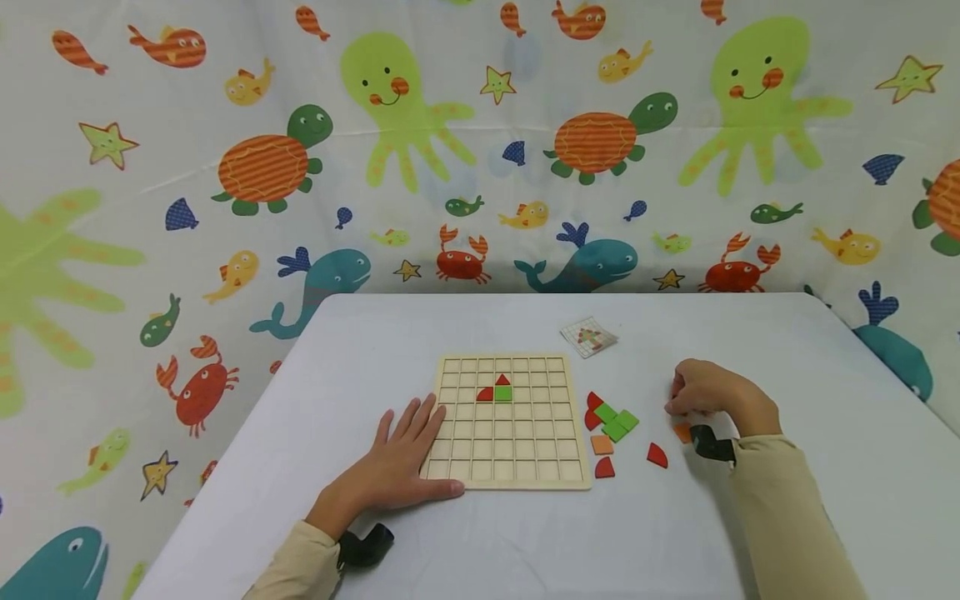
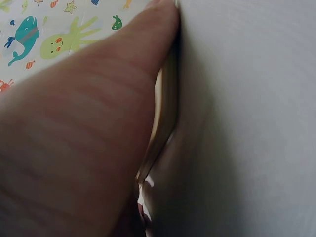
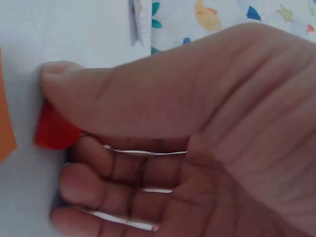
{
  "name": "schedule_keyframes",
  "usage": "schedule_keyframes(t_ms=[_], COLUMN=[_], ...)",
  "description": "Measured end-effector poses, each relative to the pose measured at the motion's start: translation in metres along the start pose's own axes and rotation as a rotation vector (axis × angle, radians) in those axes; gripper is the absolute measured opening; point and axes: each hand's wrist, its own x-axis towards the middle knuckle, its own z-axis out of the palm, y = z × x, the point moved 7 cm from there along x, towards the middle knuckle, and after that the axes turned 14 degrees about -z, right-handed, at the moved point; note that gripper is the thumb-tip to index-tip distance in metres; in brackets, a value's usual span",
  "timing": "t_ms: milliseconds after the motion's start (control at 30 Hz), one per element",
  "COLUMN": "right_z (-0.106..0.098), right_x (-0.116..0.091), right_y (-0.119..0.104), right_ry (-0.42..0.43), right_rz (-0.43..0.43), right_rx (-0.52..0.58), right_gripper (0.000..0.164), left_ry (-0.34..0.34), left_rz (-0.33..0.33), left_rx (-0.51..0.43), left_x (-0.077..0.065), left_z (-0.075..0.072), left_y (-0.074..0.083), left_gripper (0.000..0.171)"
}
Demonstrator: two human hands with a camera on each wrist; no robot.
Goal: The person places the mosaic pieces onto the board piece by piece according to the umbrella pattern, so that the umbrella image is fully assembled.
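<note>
My left hand (image 1: 393, 467) rests with straight, spread fingers on the left edge of a wooden grid board (image 1: 543, 458); the left wrist view shows the board's side (image 2: 169, 94) beside the hand. On the board sit a red triangle (image 1: 502, 379), a green square (image 1: 503, 394) under it, and a red quarter-circle (image 1: 486, 394) to the square's left. At the right, my right hand (image 1: 708, 392) is low over the table. Its thumb and fingers pinch a red piece (image 3: 54, 129), whose full shape is hidden. Near that hand lies an orange piece (image 1: 682, 432).
Between board and right hand lie several green squares (image 1: 617, 423), an orange square (image 1: 602, 444) and red quarter-circles (image 1: 657, 455). A pattern card (image 1: 588, 337) lies behind the board's right corner. A sea-animal curtain (image 1: 480, 183) hangs behind the white table (image 1: 390, 333).
</note>
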Motion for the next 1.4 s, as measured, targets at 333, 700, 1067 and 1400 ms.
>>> schedule_keyframes(t_ms=[333,700,1067,1400], right_z=[-0.002,-0.005,-0.001,0.017], right_x=[0.017,0.031,0.045,0.066], right_y=[-0.007,-0.043,-0.089,-0.121], right_ry=[0.143,0.28,0.326,0.367], right_rz=[-0.115,-0.235,-0.393,-0.473], right_rx=[0.035,0.172,0.338,0.393], right_gripper=[0.014,0.013,0.017,0.014], left_ry=[-0.006,-0.003,-0.009,-0.001], left_rz=[0.002,0.008,0.006,0.0], left_rx=[0.009,-0.004,0.001,0.002], left_x=[0.003,-0.001,0.0,-0.002], left_z=[0.001,-0.004,-0.002,-0.002], left_y=[-0.002,0.001,0.001,0.0], left_gripper=[0.121,0.12,0.12,0.12])
